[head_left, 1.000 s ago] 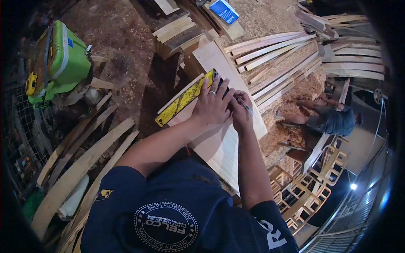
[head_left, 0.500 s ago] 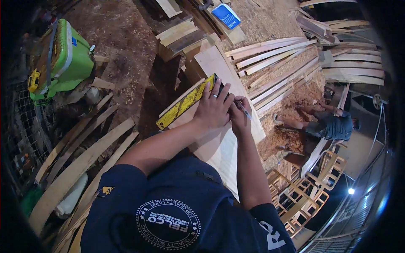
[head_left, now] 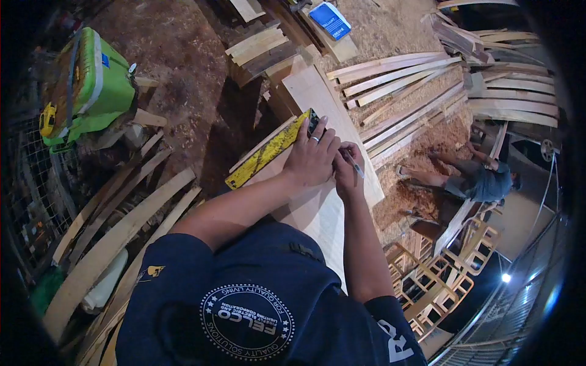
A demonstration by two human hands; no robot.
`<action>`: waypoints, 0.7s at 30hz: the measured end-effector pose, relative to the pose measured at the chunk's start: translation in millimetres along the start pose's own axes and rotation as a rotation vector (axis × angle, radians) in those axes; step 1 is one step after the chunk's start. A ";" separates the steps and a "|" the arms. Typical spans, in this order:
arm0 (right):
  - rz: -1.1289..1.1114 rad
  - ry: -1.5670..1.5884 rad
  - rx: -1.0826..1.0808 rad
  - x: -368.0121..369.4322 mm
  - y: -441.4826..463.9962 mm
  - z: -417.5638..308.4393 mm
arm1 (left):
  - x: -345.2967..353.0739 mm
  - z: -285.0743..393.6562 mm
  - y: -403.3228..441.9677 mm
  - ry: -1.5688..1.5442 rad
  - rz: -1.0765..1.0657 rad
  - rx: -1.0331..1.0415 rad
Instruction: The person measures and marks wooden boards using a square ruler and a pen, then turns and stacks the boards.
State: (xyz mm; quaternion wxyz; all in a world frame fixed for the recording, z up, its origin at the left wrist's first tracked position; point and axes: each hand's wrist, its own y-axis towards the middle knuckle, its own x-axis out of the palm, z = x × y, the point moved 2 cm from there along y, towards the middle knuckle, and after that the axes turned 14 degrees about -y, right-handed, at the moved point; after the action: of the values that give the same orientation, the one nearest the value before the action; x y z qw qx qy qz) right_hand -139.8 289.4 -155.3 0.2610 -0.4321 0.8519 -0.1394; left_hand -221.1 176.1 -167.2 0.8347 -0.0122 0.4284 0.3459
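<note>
A scuffed yellow straight-edged tool [head_left: 265, 151], dark at its far end, lies slantwise across a pale wooden board [head_left: 308, 91]. My left hand [head_left: 310, 160], with a ring on one finger, presses over the tool's far end and holds it against the wood; part of the tool is hidden beneath the palm. Close beside it, my right hand [head_left: 348, 172] is closed around a slim pencil or pen [head_left: 356, 166], whose light end points back toward me. The two hands touch or nearly touch. The writing tip cannot be made out.
On the left are a green cooler box [head_left: 104, 79] and long curved wood strips [head_left: 116, 250]. More planks [head_left: 403, 73] lie on sawdust at the right. Another person [head_left: 482, 180] bends near wooden frames [head_left: 439, 280]. A blue-and-white packet [head_left: 329, 21] lies beyond the board.
The hands and the yellow tool stay almost in place, with only a slight shift of the fingers. The camera view has moved a little.
</note>
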 end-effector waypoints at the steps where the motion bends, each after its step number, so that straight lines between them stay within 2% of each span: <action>1: -0.003 -0.012 0.010 -0.6 1.1 -0.5 | -0.3 -0.5 1.1 0.003 -0.010 -0.004; 5: -0.055 -0.056 -0.051 -13.6 8.4 -6.5 | 1.4 -4.4 2.5 -0.014 -0.033 -0.007; 6: 0.013 -0.048 -0.171 -17.5 15.2 -4.5 | -1.8 -4.6 2.9 -0.024 -0.064 -0.015; 7: 0.010 -0.242 -0.248 -26.1 18.3 -19.4 | -7.5 -2.4 3.9 -0.034 -0.096 -0.022; 9: 0.099 -0.238 -0.173 -29.6 26.1 -54.6 | -16.2 1.7 5.2 -0.036 -0.134 -0.041; 11: -0.074 -0.256 -0.216 -18.0 24.8 -93.1 | -19.7 4.7 6.7 -0.018 -0.141 -0.062; 16: -0.545 -0.396 -0.264 46.9 19.7 -121.3 | 38.9 -7.4 -6.5 0.431 -0.350 -0.145; 19: -0.762 -0.612 -0.351 91.2 12.4 -123.3 | 95.6 -32.2 -20.0 -0.376 -0.030 -0.265; 20: -0.822 -0.651 -0.395 103.1 6.4 -125.6 | 106.0 -30.8 -17.1 0.103 -0.076 -0.224; 21: -0.880 -0.690 -0.440 114.9 0.0 -128.7 | 72.1 -26.0 -12.3 0.040 -0.063 -0.102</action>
State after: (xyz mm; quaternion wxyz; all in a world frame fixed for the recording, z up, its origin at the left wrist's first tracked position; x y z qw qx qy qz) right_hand -268.9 198.0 -86.3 0.3446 -0.8084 0.4680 0.0936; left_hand -203.8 199.4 -239.2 0.8346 -0.0751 0.4263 0.3407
